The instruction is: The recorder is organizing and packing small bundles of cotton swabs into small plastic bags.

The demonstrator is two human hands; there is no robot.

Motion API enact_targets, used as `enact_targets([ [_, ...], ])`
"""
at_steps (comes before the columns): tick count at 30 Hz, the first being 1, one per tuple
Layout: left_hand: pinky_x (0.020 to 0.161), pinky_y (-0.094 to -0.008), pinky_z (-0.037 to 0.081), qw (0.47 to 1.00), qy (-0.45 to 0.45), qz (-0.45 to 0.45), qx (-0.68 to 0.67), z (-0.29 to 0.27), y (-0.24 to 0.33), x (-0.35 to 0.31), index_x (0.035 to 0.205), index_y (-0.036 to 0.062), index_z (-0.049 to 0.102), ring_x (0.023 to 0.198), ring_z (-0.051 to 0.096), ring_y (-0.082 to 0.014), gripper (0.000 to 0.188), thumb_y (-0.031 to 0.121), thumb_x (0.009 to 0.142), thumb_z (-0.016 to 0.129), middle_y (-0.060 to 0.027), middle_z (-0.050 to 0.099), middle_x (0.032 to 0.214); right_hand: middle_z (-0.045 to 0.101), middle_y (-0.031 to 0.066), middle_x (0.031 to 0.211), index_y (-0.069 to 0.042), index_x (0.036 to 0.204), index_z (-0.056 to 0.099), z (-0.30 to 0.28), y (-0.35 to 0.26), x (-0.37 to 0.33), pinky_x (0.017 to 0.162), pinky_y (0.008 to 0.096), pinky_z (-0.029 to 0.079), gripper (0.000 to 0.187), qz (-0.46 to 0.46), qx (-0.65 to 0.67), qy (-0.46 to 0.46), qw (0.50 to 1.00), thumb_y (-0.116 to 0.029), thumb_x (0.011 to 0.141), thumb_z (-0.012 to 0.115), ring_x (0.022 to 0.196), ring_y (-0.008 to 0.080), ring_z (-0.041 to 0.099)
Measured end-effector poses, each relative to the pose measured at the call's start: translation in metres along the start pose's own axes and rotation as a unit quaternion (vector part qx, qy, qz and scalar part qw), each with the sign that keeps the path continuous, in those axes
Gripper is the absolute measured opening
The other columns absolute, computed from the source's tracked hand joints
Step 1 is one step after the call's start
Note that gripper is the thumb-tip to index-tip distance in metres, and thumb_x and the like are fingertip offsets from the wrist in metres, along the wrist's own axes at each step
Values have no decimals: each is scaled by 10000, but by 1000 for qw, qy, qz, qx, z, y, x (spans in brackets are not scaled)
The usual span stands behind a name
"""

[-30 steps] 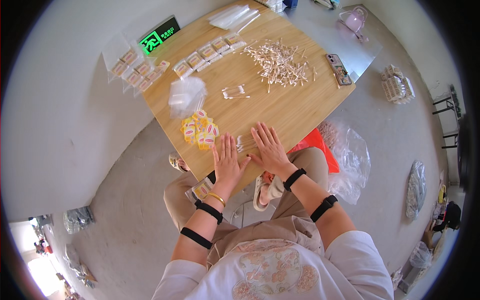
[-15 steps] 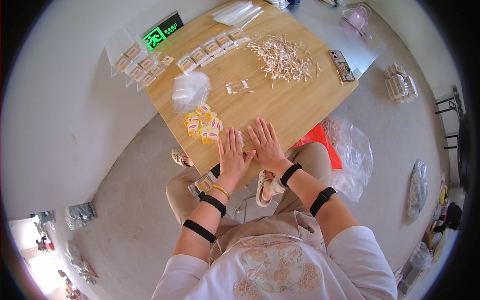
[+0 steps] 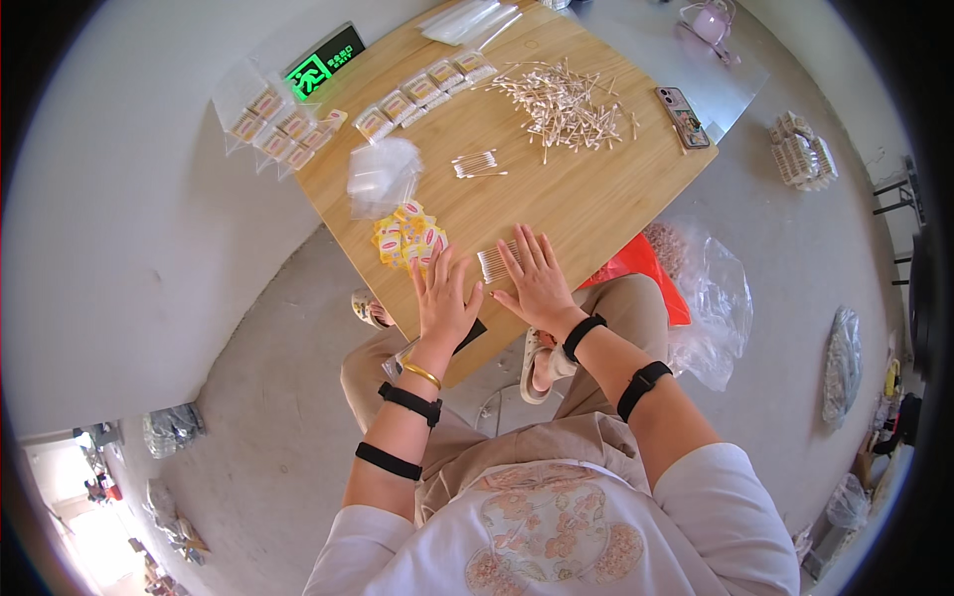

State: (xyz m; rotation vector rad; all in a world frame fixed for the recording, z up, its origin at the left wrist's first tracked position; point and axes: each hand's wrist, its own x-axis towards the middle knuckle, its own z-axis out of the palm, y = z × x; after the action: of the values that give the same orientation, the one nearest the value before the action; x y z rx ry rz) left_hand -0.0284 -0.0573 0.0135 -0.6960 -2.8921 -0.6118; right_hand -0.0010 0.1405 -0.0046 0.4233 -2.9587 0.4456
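A neat row of cotton swabs (image 3: 496,262) lies near the table's front edge. Over its right end rests my right hand (image 3: 538,281), fingers stretched out. My left hand (image 3: 444,303) is apart from the row on its left, fingers spread and holding nothing. Its fingertips are close to a pile of yellow and white printed cards (image 3: 405,236). A smaller group of cotton swabs (image 3: 479,164) lies farther up the table, and a large loose heap of cotton swabs (image 3: 566,107) is spread beyond it.
Clear plastic bags (image 3: 385,177) lie left of centre on the wooden table (image 3: 576,204). Filled swab packets (image 3: 420,90) line the far left, with more bagged packets (image 3: 288,129) at the corner. A phone (image 3: 683,117) sits at the right edge. A red bag (image 3: 651,275) is below the table.
My left hand has moved left, away from the row of swabs, leaving more of the row visible. My right hand stays at the row's right end.
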Motion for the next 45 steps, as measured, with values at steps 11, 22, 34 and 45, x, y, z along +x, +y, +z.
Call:
enact_targets([
  [11,1207,-607,83,1000,-8,2,-8,1,5,1,1262,145,578,1435,284,-360,412,296,887,652,-121,417,1445,224,274,1592,-47,1540,301,1,1,-1,1232,511,106,819,-3,2,2,1000,-567,941,503,1510,390,162],
  [22,1205,-606,81,1000,-9,12,7,2,6,-2,1277,148,577,1442,271,-360,429,335,896,639,-131,405,1459,220,264,1597,-49,1541,300,2,0,0,1234,507,101,826,-1,2,5,1000,-581,938,489,1512,383,157],
  [34,1197,-625,88,1000,-24,6,6,2,9,-10,1291,139,572,1465,243,-350,451,336,891,638,-135,387,1475,215,254,1604,-54,1544,303,2,-1,0,1239,495,86,840,7,-15,-11,1000,-586,925,504,1519,368,144],
  [45,1206,-608,78,1000,-14,0,9,2,10,-14,1288,164,565,1459,250,-338,429,346,905,628,-126,385,1469,218,254,1602,-61,1547,302,1,0,0,1238,497,98,844,7,-17,-12,1000,-582,919,517,1518,367,147],
])
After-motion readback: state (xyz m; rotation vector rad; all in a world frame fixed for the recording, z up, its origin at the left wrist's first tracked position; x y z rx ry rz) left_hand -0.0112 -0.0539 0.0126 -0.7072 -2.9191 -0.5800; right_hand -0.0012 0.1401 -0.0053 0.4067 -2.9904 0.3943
